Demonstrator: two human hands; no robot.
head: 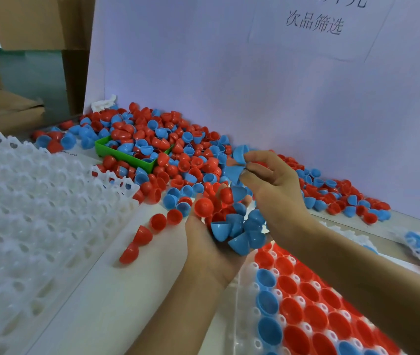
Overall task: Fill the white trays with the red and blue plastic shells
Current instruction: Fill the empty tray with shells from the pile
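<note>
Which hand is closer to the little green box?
Left. The left hand, cupping shells, sits below and right of the green box; the right hand, pinching blue shells, is farther to the right.

Two bare, sleeveless forearms (357,272)

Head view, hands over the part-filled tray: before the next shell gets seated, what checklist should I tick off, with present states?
1. Supply in the left hand: cupped round a heap of red and blue plastic half-shells. Ok.
2. Right hand has a piece: pinches blue shells at its fingertips. Ok.
3. Picked shell's open side faces up: cannot tell.
4. Free pockets in the white plastic tray under the hands: empty sockets along its left edge. Ok.
5. Spare stack of empty white trays on the left: ok.
6. Stray red shells between the trays: not ok.
</note>
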